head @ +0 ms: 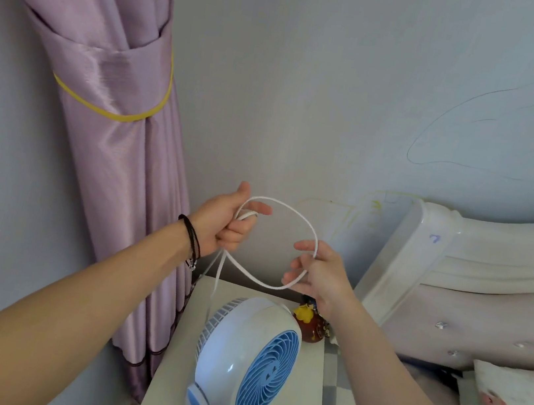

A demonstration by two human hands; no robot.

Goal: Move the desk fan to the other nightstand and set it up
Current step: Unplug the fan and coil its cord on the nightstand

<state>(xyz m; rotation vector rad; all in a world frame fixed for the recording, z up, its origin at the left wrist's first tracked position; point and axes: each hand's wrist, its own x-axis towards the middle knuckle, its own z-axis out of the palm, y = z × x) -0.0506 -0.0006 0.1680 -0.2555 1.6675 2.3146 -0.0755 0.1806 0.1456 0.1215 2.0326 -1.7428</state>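
At far left hangs a lilac curtain [117, 82], gathered by a yellow tie-back [116, 114]. The left hand [224, 220] (black bracelet [191, 239] on the wrist) is raised above the nightstand [229, 401], its fingers curled shut around a white cord [287, 205]. From this fist, 2 strands drop toward the desk fan [248, 362], and 1 loop arcs right to the right hand [321, 273]. The right hand pinches the loop between thumb and fingers; the remaining fingers are loosely spread. The desk fan, white with a blue grille, stands upright on the white nightstand, below both hands. A dark red ornament [311, 327] sits just behind it. The white headboard [477, 268] occupies the right.
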